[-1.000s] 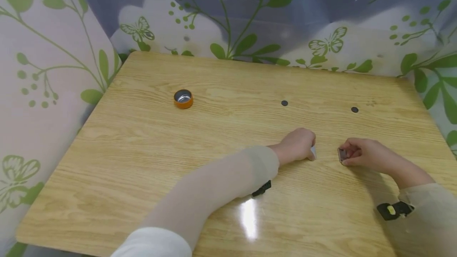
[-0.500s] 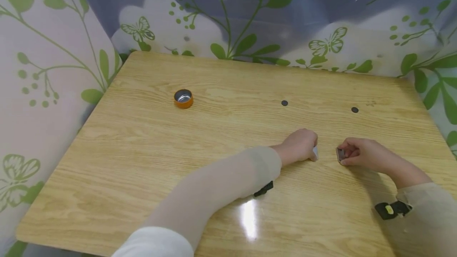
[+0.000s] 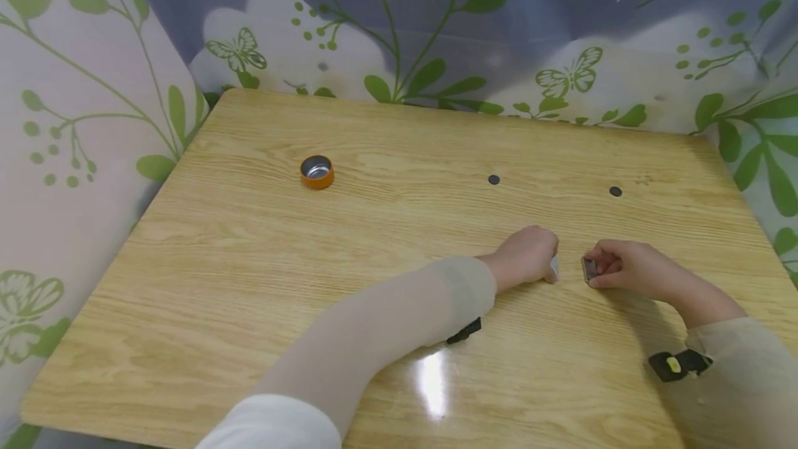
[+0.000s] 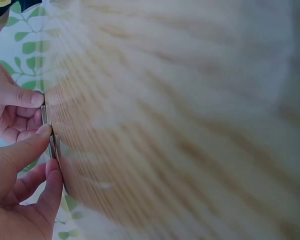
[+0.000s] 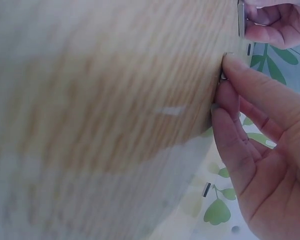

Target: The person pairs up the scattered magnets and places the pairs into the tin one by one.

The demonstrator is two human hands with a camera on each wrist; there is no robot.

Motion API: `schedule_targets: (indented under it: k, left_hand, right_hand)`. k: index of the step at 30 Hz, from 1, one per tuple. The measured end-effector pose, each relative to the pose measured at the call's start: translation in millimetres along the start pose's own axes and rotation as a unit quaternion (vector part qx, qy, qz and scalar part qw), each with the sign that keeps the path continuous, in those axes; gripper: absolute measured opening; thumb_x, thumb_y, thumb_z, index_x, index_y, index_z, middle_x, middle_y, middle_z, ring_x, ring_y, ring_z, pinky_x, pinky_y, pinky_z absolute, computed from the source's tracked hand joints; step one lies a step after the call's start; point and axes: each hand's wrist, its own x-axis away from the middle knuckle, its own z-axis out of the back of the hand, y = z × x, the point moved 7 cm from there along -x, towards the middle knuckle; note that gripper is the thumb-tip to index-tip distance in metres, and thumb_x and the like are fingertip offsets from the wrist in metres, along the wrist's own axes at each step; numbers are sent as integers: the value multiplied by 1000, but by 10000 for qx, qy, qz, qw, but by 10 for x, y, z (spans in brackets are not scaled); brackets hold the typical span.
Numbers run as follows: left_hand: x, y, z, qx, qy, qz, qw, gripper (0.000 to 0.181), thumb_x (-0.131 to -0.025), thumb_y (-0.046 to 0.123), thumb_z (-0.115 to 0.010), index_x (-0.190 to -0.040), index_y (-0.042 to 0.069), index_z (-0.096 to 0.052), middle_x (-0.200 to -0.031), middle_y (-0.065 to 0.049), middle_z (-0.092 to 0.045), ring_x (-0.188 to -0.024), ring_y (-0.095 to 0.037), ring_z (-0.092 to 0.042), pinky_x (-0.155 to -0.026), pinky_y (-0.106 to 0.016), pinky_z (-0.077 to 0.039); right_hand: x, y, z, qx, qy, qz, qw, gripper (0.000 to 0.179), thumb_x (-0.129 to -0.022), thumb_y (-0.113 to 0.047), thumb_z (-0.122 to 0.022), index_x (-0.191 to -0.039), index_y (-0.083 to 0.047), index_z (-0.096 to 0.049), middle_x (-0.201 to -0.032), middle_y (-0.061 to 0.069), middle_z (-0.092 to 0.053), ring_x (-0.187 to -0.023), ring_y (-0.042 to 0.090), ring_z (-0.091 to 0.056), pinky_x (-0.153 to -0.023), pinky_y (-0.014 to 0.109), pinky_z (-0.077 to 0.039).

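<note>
On the wooden surface (image 3: 237,248) we see a little round orange bowl (image 3: 317,183), shiny inside, far to the left. Next we see a flat black disc (image 3: 494,179). Then the fingers of our left hand (image 3: 526,253) pinch a thin pale piece (image 3: 554,269), flat and smooth. Just beside it, with a gap between, is a thin grey piece (image 3: 587,271) with a lighter edge. Behind that lies a second black disc (image 3: 615,191). The fingers of our right hand (image 3: 642,270) pinch the grey piece.

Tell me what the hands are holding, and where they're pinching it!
Left hand: a thin silvery piece, by opposite ends. Right hand: a thin grey piece, also by opposite ends.
</note>
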Motion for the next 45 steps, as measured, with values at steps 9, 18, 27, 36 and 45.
schedule_targets:
  k: [9, 18, 27, 36, 45]
  left_hand:
    - [-21, 25, -10, -78, 42, 51, 9999, 28, -79, 31, -76, -100, 17, -65, -89, 11, -59, -79, -4, -49, -68, -16, -41]
    - [-45, 43, -8, 135, 110, 133, 9998, 28, -78, 30, -77, -99, 17, -66, -88, 11, -60, -77, -3, -50, -67, -14, -41]
    - [-50, 67, 0, 175, 208, 75, 9996, 26, -78, 29, -77, -97, 15, -66, -86, 10, -60, -75, -4, -50, -66, -14, -41]
    - [-80, 71, -5, 294, 243, 153, 9992, 25, -77, 27, -77, -96, 15, -65, -83, 10, -58, -73, -4, -50, -64, -15, -40]
    - [-94, 150, -11, 253, 252, 18, 9994, 21, -77, 25, -77, -92, 15, -66, -85, 10, -60, -74, -3, -52, -66, -13, -42]
  right_hand:
    - [-2, -13, 4, 52, 32, 56, 10000, 30, -75, -11, -77, -99, 1, -62, -81, -2, -61, -72, 9, -58, -63, 26, -49]
    - [-16, 15, -1, 66, 61, 71, 9999, 30, -74, -10, -78, -97, 0, -62, -80, -2, -62, -72, 9, -59, -62, 25, -49]
    - [-29, 15, -6, 32, -1, -8, 10000, 29, -75, -10, -77, -97, 1, -62, -81, -1, -62, -72, 10, -59, -63, 25, -49]
    - [-35, 7, -7, 36, -58, -49, 10000, 30, -76, -12, -77, -99, 1, -62, -82, -1, -62, -74, 11, -59, -63, 26, -49]
    - [-16, 16, -6, 46, -16, 5, 10000, 30, -76, -12, -77, -99, 1, -62, -83, -1, -63, -74, 11, -59, -63, 26, -49]
